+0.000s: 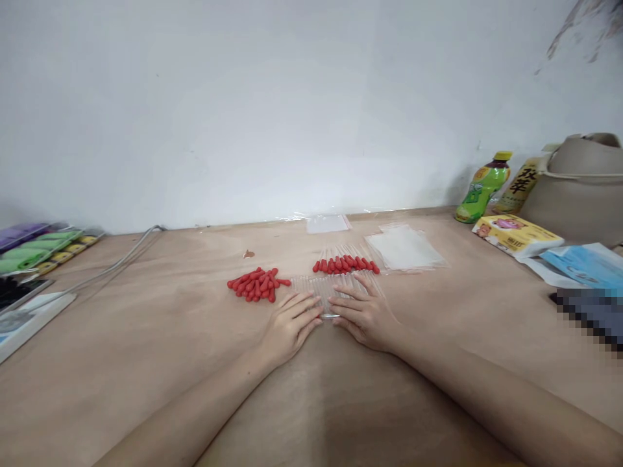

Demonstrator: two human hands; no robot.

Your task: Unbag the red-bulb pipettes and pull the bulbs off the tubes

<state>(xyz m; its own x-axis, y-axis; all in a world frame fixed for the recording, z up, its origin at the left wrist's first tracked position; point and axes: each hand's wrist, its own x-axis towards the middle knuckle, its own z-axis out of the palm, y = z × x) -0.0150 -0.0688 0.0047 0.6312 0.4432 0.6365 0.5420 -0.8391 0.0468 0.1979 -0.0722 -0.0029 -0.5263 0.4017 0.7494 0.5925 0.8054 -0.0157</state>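
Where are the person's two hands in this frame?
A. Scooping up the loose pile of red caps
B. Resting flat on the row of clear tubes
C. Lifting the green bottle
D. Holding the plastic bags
B. The left hand and the right hand lie palm-down, fingers spread, on the near end of the clear tubes, apart from the loose pile of red caps.

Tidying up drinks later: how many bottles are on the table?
2: a green bottle with a yellow cap by the wall at far right, and a yellow-labelled bottle just right of it, partly hidden behind the bag.
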